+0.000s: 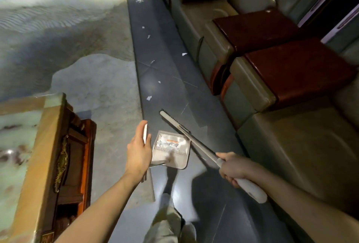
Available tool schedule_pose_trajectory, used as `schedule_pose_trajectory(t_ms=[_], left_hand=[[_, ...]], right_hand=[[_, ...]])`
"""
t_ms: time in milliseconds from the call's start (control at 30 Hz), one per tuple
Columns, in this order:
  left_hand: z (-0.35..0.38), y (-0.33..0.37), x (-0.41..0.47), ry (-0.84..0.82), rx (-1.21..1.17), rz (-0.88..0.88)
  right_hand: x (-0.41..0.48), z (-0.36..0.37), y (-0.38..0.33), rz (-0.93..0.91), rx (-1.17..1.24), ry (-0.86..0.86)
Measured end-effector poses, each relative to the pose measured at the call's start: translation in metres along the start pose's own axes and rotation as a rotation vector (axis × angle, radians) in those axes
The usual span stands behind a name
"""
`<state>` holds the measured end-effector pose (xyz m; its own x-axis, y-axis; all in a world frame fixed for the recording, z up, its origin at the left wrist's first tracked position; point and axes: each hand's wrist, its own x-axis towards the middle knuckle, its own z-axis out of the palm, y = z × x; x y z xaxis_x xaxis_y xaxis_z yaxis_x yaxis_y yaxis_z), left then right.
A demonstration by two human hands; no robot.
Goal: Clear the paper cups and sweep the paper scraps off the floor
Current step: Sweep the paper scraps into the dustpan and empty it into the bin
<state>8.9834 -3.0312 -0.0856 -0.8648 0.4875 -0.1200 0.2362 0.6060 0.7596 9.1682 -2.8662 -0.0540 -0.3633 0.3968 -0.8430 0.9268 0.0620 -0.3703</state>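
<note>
Step in hand: sweeping the scraps; judged partway through, since the pan holds some and more lie ahead.
Left hand (138,149): wrapped round the white top of the dustpan handle (145,132). The fingers are mostly hidden behind the back of the hand, so the grip looks closed but not plainly so.
Right hand (232,168): fingers curled tight round the white grip of the broom (198,145).
Broom head (171,119): low, just beyond the dustpan's open mouth, at or near the floor.
Dustpan (172,149): on the dark floor strip (194,106) between the rug (97,87) and the sofa (291,135).
Collected scraps (168,143): small, white, torn and crumpled, heaped in the pan near its comb teeth.
Loose scraps: nearest one (149,98) just ahead of the broom; others (184,54) are strung up the strip, well apart, some close under the sofa.
Paper cups: none in view.
Next move calls for: carrying the pan forward level, setting it near the next scrap, and drawing the broom toward its mouth with light strokes, as such thin paper would likely flutter aside.
</note>
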Motion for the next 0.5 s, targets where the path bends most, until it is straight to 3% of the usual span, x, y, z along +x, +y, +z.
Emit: schedule_pose_trajectory(t_ms=[267,500], left_hand=[[0.002,-0.011,0.009,0.032,-0.066,-0.103],[0.019,0.0,-0.041,0.124,-0.08,-0.308]], right_hand=[[0.031,-0.023,-0.053,-0.039,-0.085,0.05],[0.086,-0.019,-0.069,-0.089,-0.473,0.004]])
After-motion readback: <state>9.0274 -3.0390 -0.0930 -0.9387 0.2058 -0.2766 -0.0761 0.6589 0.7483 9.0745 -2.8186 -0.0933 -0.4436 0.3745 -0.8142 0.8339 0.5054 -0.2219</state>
